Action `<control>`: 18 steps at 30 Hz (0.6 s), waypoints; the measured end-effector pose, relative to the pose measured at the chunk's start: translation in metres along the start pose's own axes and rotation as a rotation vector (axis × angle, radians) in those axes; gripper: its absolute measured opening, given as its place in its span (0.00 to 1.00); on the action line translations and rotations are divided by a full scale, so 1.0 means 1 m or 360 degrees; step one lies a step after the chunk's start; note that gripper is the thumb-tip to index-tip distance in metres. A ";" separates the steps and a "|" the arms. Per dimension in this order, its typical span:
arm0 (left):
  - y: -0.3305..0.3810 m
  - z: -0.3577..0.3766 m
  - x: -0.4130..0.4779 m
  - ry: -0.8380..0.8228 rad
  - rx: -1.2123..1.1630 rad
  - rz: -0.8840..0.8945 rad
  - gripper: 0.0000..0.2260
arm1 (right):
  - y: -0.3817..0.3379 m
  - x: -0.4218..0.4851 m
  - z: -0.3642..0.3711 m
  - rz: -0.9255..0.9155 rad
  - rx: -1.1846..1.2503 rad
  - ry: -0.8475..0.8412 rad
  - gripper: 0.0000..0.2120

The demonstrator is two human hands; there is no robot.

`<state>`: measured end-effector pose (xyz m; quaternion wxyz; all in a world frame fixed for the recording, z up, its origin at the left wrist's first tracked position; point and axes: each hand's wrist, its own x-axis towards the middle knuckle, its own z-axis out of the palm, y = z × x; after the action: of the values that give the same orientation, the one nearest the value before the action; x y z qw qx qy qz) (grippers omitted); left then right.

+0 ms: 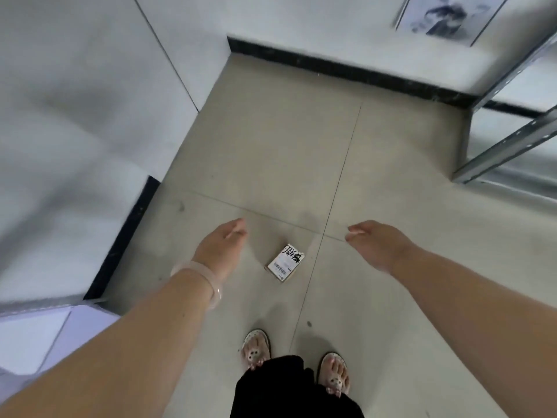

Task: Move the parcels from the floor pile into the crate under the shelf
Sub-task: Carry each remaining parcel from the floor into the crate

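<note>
Two sandalled feet stand just short of the single parcel, a small labelled box lying flat on the tiled floor between the left hand and right hand; both hands are empty, fingers loosely extended, touching nothing. Small and flat on smooth tile, it may skid or slip from a hasty pinch, I judge. Counted: two hands, one bracelet, one parcel, one metal shelf frame beyond; no crate shows, so the drop-off could be misjudged.

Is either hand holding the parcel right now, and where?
Neither. Left hand and right hand are open and empty; the parcel lies on the floor between them.
</note>
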<state>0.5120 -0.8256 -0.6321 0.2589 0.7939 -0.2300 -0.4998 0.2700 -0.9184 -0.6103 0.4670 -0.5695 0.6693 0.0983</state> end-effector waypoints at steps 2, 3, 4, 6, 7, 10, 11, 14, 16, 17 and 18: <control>-0.035 0.023 0.053 -0.0031 0.0117 0.0009 0.16 | 0.021 0.058 0.041 0.0021 -0.0072 -0.0085 0.18; -0.054 0.036 0.076 -0.0059 0.0193 0.0013 0.16 | 0.034 0.083 0.065 0.0041 -0.0078 -0.0115 0.18; -0.074 0.049 0.098 -0.0097 0.0287 0.0014 0.17 | 0.050 0.108 0.090 0.0094 -0.0045 -0.0152 0.18; -0.116 0.073 0.138 -0.0191 0.0451 0.0006 0.17 | 0.085 0.151 0.143 0.0213 0.0043 -0.0225 0.19; -0.137 0.083 0.155 -0.0229 0.0493 -0.0006 0.18 | 0.103 0.169 0.169 0.0260 0.0104 -0.0262 0.20; -0.190 0.111 0.202 -0.0258 0.0517 -0.0011 0.17 | 0.145 0.212 0.234 0.0317 0.0329 -0.0305 0.21; -0.205 0.121 0.215 -0.0245 0.0512 0.0013 0.17 | 0.154 0.225 0.252 0.0321 0.0398 -0.0301 0.22; -0.236 0.145 0.253 -0.0237 0.0567 0.0026 0.18 | 0.167 0.261 0.290 0.0351 0.0626 -0.0307 0.24; -0.248 0.159 0.277 -0.0250 0.0558 -0.0028 0.20 | 0.167 0.282 0.304 0.0360 0.0718 -0.0341 0.27; -0.251 0.165 0.286 -0.0274 0.0533 -0.0060 0.21 | 0.166 0.291 0.309 0.0364 0.0767 -0.0371 0.29; -0.254 0.170 0.294 -0.0307 0.0509 -0.0090 0.21 | 0.165 0.297 0.314 0.0359 0.0803 -0.0398 0.30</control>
<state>0.4999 -0.8467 -1.0553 0.0921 0.7795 -0.3078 -0.5376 0.3155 -0.8545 -1.0666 0.6587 -0.3409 0.6689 0.0495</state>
